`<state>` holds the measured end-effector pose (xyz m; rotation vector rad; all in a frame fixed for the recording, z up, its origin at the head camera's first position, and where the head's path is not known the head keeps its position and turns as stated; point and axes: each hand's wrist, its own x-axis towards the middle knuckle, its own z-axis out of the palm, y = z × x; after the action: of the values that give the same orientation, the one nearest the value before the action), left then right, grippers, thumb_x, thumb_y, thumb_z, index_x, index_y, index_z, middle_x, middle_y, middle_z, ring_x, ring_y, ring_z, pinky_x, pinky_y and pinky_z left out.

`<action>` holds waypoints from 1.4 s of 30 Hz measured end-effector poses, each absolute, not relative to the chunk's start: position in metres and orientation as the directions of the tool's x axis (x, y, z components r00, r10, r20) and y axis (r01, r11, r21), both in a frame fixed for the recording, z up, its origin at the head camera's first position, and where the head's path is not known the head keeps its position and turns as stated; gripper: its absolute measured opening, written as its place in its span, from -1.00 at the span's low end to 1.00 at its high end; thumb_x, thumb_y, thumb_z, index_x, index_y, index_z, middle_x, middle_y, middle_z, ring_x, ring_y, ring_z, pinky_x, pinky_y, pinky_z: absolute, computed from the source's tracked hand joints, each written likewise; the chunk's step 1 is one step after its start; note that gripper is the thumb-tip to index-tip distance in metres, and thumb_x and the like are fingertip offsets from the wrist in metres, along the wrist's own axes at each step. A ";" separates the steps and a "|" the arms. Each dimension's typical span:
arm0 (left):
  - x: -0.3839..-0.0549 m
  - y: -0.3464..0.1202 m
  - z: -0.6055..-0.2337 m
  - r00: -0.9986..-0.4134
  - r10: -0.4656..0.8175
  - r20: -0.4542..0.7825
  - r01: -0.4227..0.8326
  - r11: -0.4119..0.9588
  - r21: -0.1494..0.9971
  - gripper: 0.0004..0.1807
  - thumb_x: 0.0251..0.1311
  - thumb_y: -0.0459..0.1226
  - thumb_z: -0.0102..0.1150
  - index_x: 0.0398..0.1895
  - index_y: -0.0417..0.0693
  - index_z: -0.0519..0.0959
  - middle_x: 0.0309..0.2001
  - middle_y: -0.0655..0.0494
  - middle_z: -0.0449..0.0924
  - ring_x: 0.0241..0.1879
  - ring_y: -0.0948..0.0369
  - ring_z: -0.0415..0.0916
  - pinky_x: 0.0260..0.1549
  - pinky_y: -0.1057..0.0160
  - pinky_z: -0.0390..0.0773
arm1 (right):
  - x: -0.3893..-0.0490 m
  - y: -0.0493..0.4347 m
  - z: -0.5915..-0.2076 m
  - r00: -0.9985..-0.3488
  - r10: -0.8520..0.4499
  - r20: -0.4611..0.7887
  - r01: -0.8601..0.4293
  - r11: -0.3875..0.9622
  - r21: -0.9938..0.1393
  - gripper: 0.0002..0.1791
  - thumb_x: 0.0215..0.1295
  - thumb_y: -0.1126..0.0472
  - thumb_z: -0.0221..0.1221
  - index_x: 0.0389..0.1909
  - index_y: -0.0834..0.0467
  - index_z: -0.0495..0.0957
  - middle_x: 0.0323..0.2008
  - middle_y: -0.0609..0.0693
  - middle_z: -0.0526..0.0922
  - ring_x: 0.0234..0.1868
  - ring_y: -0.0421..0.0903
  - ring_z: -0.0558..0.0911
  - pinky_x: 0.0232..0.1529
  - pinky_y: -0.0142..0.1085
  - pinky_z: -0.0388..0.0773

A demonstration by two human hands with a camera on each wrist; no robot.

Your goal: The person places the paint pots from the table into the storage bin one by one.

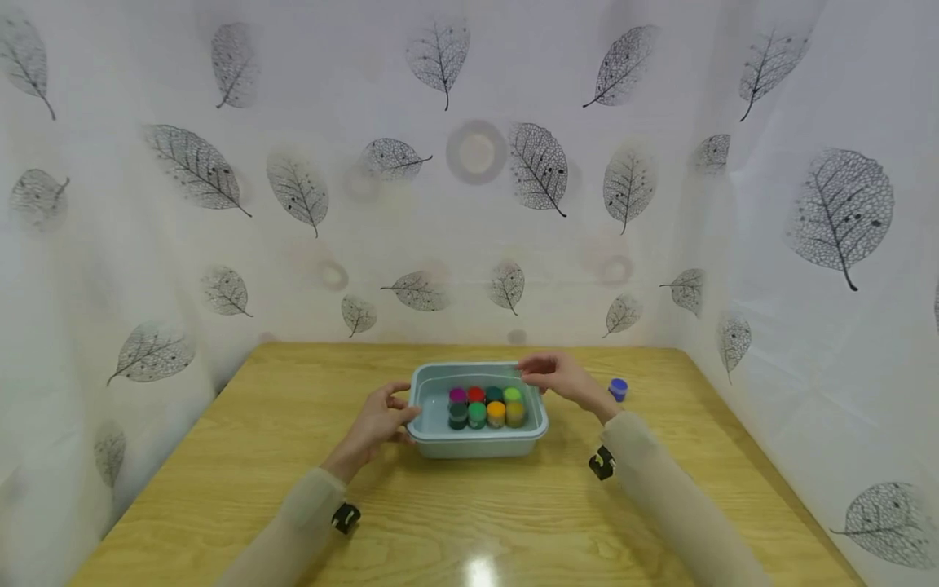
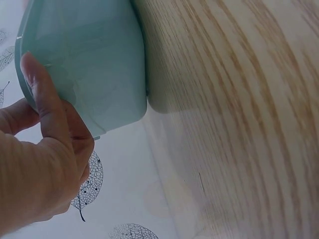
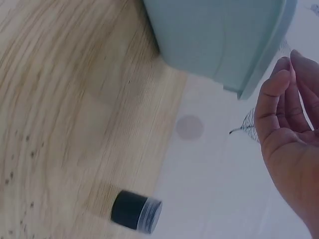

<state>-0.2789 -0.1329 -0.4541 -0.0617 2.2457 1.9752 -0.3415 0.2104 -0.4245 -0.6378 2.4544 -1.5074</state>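
A light blue plastic bin [image 1: 469, 448] stands on the table with several small paint jars [image 1: 477, 415] grouped inside, in purple, red, greens, orange and yellow-brown. At its left end my left hand [image 1: 379, 420] grips the rim, thumb on top and fingers bent under the edge; the left wrist view shows this hand [image 2: 55, 134] against the bin's wall [image 2: 104, 64]. My right hand [image 1: 561, 379] hovers over the far right corner. In the right wrist view its fingers [image 3: 274, 94] are loosely bent, tips close to the thumb and apart from the rim, with nothing visible between them.
One blue-lidded jar [image 1: 619, 390] stands on the table right of the bin, beyond my right wrist. The wooden table [image 1: 293, 424] ends at a leaf-patterned white curtain [image 1: 469, 228] at the back and both sides.
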 end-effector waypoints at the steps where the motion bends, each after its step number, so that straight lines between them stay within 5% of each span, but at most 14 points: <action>1: -0.279 -0.133 -0.454 -0.988 0.067 -0.140 -0.131 0.133 0.983 -0.39 0.24 -0.45 0.20 0.36 -0.22 0.29 -0.16 -0.13 0.38 -0.39 0.08 0.56 -0.57 0.19 0.70 | -0.341 0.215 -0.425 -0.896 -0.441 0.059 -0.253 0.398 -0.882 -0.55 0.34 0.18 0.23 0.15 0.35 0.50 0.02 0.35 0.61 -0.13 0.16 0.62 -0.23 -0.17 0.66; 9: -0.278 -0.132 -0.456 -0.988 0.065 -0.137 -0.127 0.135 0.983 -0.39 0.23 -0.46 0.20 0.36 -0.24 0.29 -0.17 -0.14 0.40 -0.45 0.11 0.56 -0.58 0.17 0.70 | -0.345 0.249 -0.429 -0.932 -0.361 0.034 -0.213 0.469 -0.857 -0.62 0.35 0.13 0.23 0.08 0.25 0.56 0.08 0.28 0.60 -0.15 -0.12 0.61 -0.12 -0.11 0.65; 22: -0.278 -0.130 -0.457 -0.989 0.066 -0.135 -0.124 0.150 0.981 -0.39 0.24 -0.45 0.20 0.36 -0.23 0.30 -0.16 -0.16 0.41 -0.40 0.05 0.59 -0.57 0.17 0.71 | -0.342 0.285 -0.440 -0.954 -0.299 0.036 -0.197 0.531 -0.824 -0.56 0.36 0.16 0.21 0.14 0.35 0.50 0.12 0.32 0.57 0.05 0.08 0.60 0.12 0.02 0.59; 31: -0.278 -0.131 -0.456 -0.989 0.067 -0.135 -0.124 0.149 0.981 -0.39 0.24 -0.45 0.20 0.37 -0.24 0.29 -0.16 -0.15 0.40 -0.43 0.09 0.56 -0.57 0.17 0.71 | -0.343 0.302 -0.449 -0.975 -0.221 -0.002 -0.133 0.593 -0.794 -0.54 0.36 0.20 0.19 0.24 0.24 0.48 0.26 0.25 0.48 0.24 0.19 0.45 -0.06 -0.03 0.58; 42: -0.277 -0.132 -0.452 -0.987 0.068 -0.145 -0.134 0.137 0.981 -0.39 0.25 -0.46 0.18 0.37 -0.23 0.28 -0.16 -0.14 0.37 -0.41 0.09 0.56 -0.57 0.19 0.70 | -0.346 0.302 -0.457 -0.973 -0.232 -0.009 -0.131 0.581 -0.803 -0.51 0.33 0.27 0.22 0.26 0.30 0.45 0.36 0.29 0.35 0.40 0.32 0.25 0.39 0.19 0.25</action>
<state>-0.2769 -0.1321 -0.4516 -0.0660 2.2472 1.9667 -0.3455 0.3018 -0.4570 -0.3105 2.6912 -1.3526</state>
